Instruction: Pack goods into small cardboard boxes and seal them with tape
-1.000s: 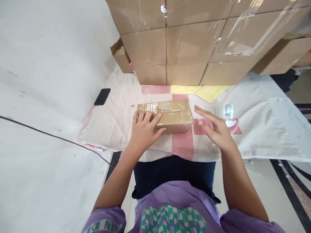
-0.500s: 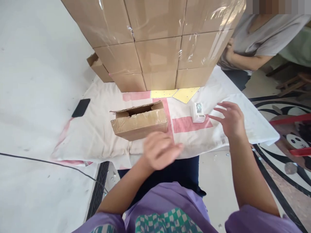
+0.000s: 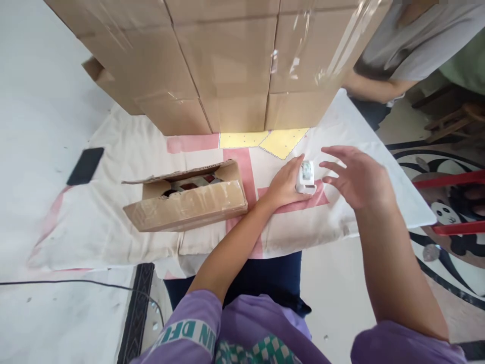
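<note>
A small brown cardboard box [image 3: 185, 205] lies on the cloth with its top flap lifted; red and white contents show inside. To its right stands a small white device [image 3: 306, 177]. My left hand [image 3: 286, 184] has crossed over and closes its fingers on the device's left side. My right hand [image 3: 354, 174] hovers just right of the device, fingers spread, holding nothing.
A tall stack of plastic-wrapped cartons [image 3: 227, 60] fills the back. A white, pink and yellow cloth [image 3: 113, 227] covers the work surface. A black phone [image 3: 85, 166] lies at the left. Another person's arm [image 3: 373, 88] shows at upper right. A black cable [image 3: 76, 284] runs lower left.
My left hand left the box, which now lies open, and reached right to grip the white device. My right hand stayed open near it. The view swung right.
</note>
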Tool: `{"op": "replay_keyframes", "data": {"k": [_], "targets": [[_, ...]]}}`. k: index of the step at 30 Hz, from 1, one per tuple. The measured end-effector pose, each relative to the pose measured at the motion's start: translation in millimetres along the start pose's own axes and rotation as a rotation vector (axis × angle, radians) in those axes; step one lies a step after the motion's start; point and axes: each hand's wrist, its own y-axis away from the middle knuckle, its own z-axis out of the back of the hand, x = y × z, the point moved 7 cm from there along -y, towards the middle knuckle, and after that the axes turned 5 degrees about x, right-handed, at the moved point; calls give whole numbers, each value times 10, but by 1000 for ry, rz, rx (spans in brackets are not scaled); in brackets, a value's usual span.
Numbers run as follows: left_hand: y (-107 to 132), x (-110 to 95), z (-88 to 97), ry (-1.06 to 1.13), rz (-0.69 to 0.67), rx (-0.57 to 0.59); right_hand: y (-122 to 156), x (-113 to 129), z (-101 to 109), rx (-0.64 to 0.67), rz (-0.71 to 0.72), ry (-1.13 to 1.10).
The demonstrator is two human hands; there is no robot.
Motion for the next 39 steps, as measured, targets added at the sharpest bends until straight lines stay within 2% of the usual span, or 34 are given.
{"op": "replay_keyframes", "data": {"k": [2, 4, 5, 7, 10, 13, 17, 22, 26, 31, 34, 39], "targets": [[12, -24, 8, -2, -10, 0, 10, 48, 80, -102, 20, 85], [7, -28, 1, -7, -6, 0, 10, 44, 152, -203, 27, 282], [3, -23, -5, -10, -2, -1, 0, 10, 159, -208, 5, 402], [-1, -10, -20, -15, 1, 0, -41, -161, 113, -89, -140, 601], [3, -6, -38, -16, -8, 8, -49, -458, 23, 141, -408, 669], [9, -18, -35, -6, -18, 5, -78, -520, 8, 102, -471, 549], [12, -30, -39, 10, -13, 13, -111, -573, -59, 61, -516, 283], [9, 19, -42, -47, 33, 21, -105, -598, -140, 80, -466, 98], [2, 50, -12, -107, 77, -13, 43, -602, -115, 18, -429, 44], [-19, 16, 7, -136, 126, -46, 319, -724, -168, -3, -381, -232], [-16, -28, 20, -138, 137, -69, 433, -783, -199, -18, -364, -271], [0, -16, -4, -153, 106, -52, 445, -701, -182, -32, -294, -281]]}}
